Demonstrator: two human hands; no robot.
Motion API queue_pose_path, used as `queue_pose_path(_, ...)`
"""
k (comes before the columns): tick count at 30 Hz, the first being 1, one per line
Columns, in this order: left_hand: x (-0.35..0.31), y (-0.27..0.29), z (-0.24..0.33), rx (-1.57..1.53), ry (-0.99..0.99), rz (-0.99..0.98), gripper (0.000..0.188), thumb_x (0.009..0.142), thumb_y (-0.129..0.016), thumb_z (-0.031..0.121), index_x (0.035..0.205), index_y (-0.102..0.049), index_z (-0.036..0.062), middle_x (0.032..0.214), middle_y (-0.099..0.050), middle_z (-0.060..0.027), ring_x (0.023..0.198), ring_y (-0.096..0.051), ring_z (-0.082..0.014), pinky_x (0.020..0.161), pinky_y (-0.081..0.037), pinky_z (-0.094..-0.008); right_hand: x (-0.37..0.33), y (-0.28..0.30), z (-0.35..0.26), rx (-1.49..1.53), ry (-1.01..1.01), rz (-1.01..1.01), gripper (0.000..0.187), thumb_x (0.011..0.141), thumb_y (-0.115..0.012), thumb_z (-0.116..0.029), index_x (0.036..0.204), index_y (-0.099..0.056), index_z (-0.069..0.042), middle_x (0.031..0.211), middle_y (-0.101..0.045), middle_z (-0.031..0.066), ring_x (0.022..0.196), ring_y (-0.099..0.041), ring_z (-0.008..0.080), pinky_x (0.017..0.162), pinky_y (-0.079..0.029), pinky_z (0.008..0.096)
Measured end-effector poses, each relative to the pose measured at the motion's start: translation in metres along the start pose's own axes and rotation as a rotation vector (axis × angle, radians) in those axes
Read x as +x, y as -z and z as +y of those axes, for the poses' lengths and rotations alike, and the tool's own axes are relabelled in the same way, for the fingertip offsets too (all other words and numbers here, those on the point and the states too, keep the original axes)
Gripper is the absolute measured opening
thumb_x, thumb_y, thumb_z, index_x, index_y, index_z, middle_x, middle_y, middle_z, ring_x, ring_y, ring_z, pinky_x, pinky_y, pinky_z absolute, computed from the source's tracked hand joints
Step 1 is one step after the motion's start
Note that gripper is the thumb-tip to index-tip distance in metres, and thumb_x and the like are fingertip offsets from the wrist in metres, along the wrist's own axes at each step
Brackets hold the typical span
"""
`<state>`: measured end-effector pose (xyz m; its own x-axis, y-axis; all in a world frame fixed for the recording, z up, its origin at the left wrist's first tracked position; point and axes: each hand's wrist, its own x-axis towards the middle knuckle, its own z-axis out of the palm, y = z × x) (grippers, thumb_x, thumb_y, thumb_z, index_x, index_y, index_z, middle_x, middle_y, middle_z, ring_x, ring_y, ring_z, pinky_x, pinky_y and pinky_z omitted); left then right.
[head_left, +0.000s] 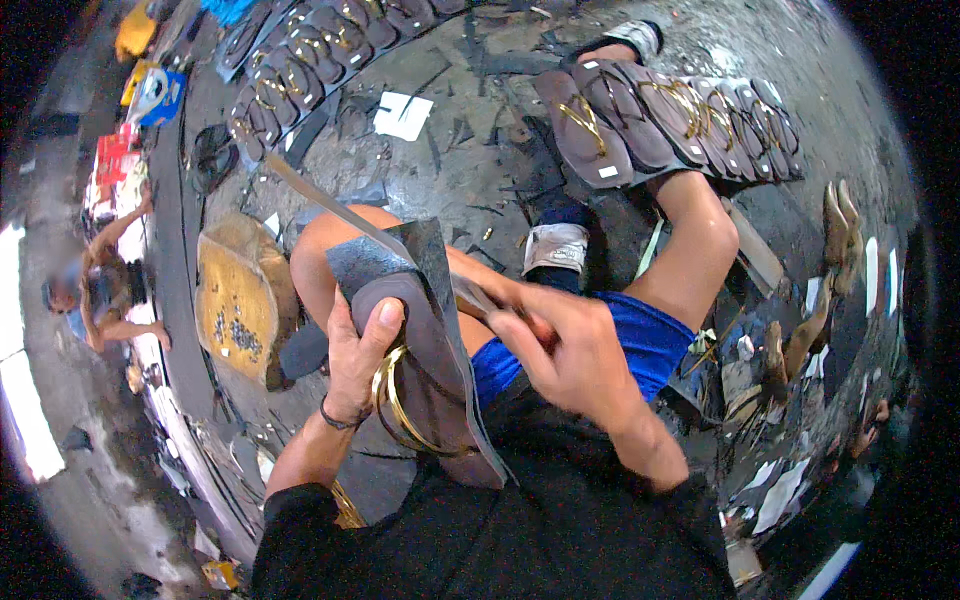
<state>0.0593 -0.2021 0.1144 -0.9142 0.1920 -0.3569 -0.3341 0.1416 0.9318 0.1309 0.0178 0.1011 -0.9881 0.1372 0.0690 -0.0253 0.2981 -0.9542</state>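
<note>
My left hand (355, 365) grips a dark brown sandal (425, 335) with gold straps, its thumb pressed on the rounded end of the footbed. Beneath the footbed is a larger grey sole sheet (362, 262) whose rough edges stick out past it. My right hand (570, 345) is closed round the reddish handle of a long knife. The narrow knife blade (340, 209) crosses at the sole sheet's edge, and its tip points to the far left. Part of the blade is hidden behind the sheet. The sandal is held tilted above my lap.
Finished-looking sandals (675, 115) with gold straps lie in a row across my far right shin. More sandals (310, 60) line the floor at the far left. A yellowish container (225, 270) with small dark bits stands left of my knee. Scraps litter the floor; another person (100, 280) sits far left.
</note>
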Motion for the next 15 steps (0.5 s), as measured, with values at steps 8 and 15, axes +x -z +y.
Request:
queue_pose_path(8, 0.021, 0.025, 0.056, 0.060, -0.062, -0.270, 0.067, 0.077, -0.082, 0.030, 0.128, -0.053, -0.0027, 0.113, -0.065, -0.0083, 0.103, -0.062, -0.0163, 0.091, -0.050, -0.0304, -0.019, 0.025, 0.005, 0.231, -0.144, -0.160, 0.028, 0.093, -0.060, -0.011, 0.117, -0.066, 0.001, 0.081, -0.069, 0.0064, 0.064, -0.059, 0.0085, 0.059, -0.047, 0.0250)
queue_pose_path(15, -0.021, 0.043, 0.012, -0.100, 0.107, -0.444, 0.046, 0.082, -0.081, 0.024, 0.114, -0.062, -0.0031, 0.101, -0.068, -0.0057, 0.091, -0.063, -0.0139, 0.083, -0.050, -0.0294, -0.091, 0.052, 0.020, -0.061, -0.043, -0.253, 0.030, 0.083, -0.073, -0.023, 0.106, -0.071, -0.003, 0.072, -0.064, 0.0088, 0.054, -0.057, 0.0196, 0.052, -0.046, 0.0291)
